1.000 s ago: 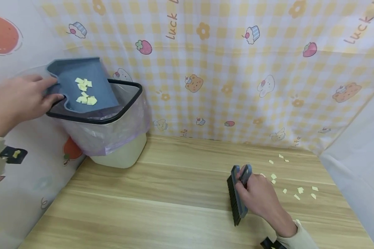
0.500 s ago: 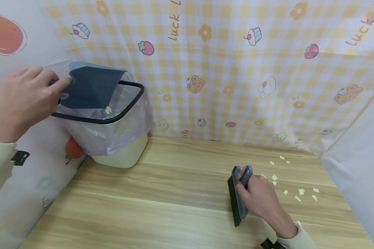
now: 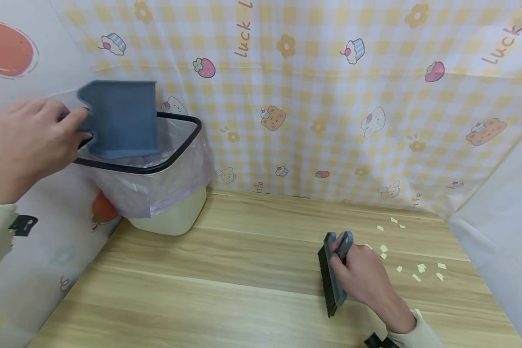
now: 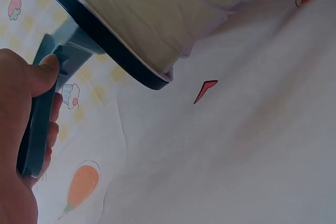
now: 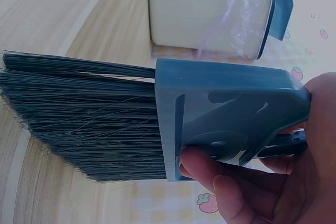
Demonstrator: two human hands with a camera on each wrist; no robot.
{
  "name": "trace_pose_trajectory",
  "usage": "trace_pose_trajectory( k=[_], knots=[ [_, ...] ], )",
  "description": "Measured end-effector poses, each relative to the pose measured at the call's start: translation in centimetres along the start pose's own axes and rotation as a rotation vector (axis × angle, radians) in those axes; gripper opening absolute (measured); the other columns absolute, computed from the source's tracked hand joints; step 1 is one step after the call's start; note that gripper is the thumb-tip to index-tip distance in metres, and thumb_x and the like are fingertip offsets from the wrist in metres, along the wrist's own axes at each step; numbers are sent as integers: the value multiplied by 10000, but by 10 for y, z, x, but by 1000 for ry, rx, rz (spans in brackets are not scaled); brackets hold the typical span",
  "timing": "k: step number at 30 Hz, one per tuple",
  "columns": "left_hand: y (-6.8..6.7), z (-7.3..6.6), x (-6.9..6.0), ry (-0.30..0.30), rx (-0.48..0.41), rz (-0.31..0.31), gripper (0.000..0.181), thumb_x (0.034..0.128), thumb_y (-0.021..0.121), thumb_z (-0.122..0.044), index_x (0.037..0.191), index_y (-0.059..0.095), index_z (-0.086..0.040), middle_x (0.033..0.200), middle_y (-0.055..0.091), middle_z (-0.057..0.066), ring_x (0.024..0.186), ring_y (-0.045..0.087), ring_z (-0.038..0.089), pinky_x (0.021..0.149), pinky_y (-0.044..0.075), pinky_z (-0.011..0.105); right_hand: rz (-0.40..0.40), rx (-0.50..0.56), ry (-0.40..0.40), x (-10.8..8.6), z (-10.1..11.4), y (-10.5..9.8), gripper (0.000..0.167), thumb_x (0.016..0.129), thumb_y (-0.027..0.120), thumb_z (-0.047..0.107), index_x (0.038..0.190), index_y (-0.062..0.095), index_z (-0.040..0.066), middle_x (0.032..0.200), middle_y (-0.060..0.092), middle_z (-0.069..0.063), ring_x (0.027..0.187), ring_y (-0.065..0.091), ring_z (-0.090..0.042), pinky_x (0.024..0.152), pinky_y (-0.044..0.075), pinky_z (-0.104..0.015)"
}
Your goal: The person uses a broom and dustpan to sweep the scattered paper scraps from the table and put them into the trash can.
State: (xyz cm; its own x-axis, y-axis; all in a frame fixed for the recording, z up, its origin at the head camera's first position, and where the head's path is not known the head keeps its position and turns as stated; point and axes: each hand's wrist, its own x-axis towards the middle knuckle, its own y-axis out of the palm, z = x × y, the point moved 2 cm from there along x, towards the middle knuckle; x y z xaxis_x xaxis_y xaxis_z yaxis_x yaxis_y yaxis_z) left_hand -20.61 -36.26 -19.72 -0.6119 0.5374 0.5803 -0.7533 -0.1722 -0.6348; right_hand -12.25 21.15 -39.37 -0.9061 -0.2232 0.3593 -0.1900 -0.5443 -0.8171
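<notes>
My left hand (image 3: 35,140) grips the handle of a blue-grey dustpan (image 3: 123,118) above a trash can (image 3: 174,217). In the head view no paper bits show on the pan. A clear bag with a purple edge lines the can, folded over its black rim (image 3: 152,169). The left wrist view shows the thumb pressed on the dustpan handle (image 4: 37,129). My right hand (image 3: 365,275) holds a small blue-grey hand brush (image 3: 337,270) over the wooden table, its dark bristles (image 5: 89,119) facing left. Several pale yellow paper bits (image 3: 421,268) lie scattered right of that hand.
The wood-grain table (image 3: 243,261) meets a yellow checked curtain (image 3: 304,96) at the back. White cloth walls (image 3: 500,208) stand at both sides. The can sits in the back left corner, close to the left cloth.
The dustpan tipped over the can and the paper bits on it slid off, one falling by its front edge. Now the pan is tilted back somewhat, bare. The right hand with the brush stayed put.
</notes>
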Motion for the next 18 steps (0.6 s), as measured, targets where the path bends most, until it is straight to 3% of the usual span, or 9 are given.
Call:
trace_pose_trajectory(
  k=[5,9,15,17,18],
  knots=[
    [1,1,-1,-44,5,38,468,932,825,-48,1227,540,177,842,584,393,617,560,444,649,591,597,2,3,-6,0,0,0,121,983,653,43,999,663,163,609,448,171,527,423,-1,481,392,-267],
    [1,3,-2,-122,36,123,449,1039,718,-130,1239,491,202,863,568,397,630,552,440,717,609,616,5,4,-3,0,0,0,122,986,651,45,999,659,166,611,451,168,525,426,-3,482,396,-269],
    [2,6,-2,-189,41,206,401,1119,599,-179,1176,474,198,831,526,342,650,537,430,690,602,597,9,7,-6,0,0,0,125,994,648,45,997,649,170,613,441,166,522,419,-2,479,393,-268],
    [2,4,-2,-224,33,256,395,1146,556,-201,1170,472,185,876,527,341,696,557,447,754,629,589,9,9,-8,0,0,0,127,996,645,44,996,643,171,611,433,168,516,413,0,474,388,-267],
    [2,2,-2,-197,53,268,392,1144,569,-186,1181,480,194,911,544,362,722,576,461,806,637,596,9,8,-9,0,0,0,129,996,643,44,995,640,173,611,429,168,515,411,0,472,385,-267]
  ],
)
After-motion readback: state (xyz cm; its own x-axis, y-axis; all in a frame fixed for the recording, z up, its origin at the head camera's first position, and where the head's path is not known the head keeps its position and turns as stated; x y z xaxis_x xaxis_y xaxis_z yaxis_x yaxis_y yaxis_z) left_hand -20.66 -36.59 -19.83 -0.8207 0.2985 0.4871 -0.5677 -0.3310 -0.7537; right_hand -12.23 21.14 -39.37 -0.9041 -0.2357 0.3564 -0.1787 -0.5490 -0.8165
